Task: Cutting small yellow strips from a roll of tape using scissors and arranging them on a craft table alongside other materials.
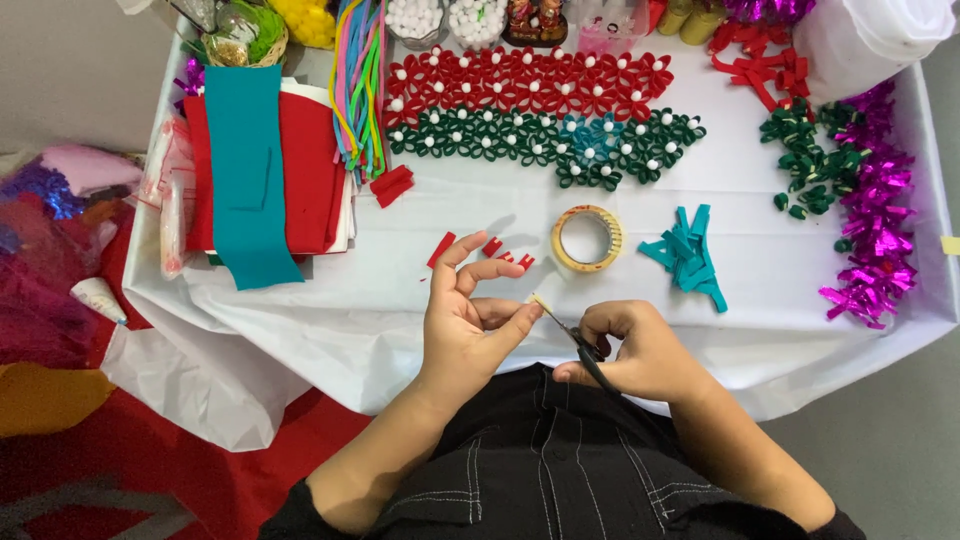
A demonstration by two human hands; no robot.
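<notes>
Right hand (640,350) grips scissors (575,338); left hand (470,325) pinches tape piece (539,300).

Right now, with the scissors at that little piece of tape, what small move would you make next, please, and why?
Probably close the scissors to snip. The right hand has the blade tips at a small tape piece pinched by the left hand, and the tape roll lies apart on the white cloth.

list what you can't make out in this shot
Head view only:
- Scissors: handles buried in the right hand, only the blades show.
- Scrap at the left hand: too small to identify.
- Jars along the top: cut off by the frame edge.
- Tape roll: far side unseen.
</notes>
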